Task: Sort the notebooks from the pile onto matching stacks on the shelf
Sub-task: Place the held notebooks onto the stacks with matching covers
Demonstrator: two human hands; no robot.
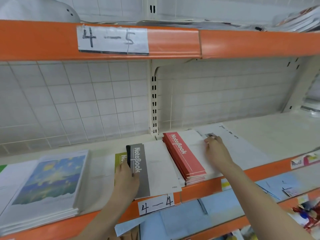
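On the cream shelf lie several stacks. My left hand grips the grey-striped "Notebook" stack by its spine edge, thumb on the cover. A green-striped notebook shows just behind that hand. To the right sits a stack of red-striped "Notebook" books. My right hand rests on a white notebook beside the red stack, fingertips at its barcode. A stack with a painted sky cover lies at the left.
An orange shelf edge with a "4-5" label runs overhead. The lower orange edge carries a "4-4" label. Blue notebooks lie on the shelf below. A slotted upright post divides the grid back panel.
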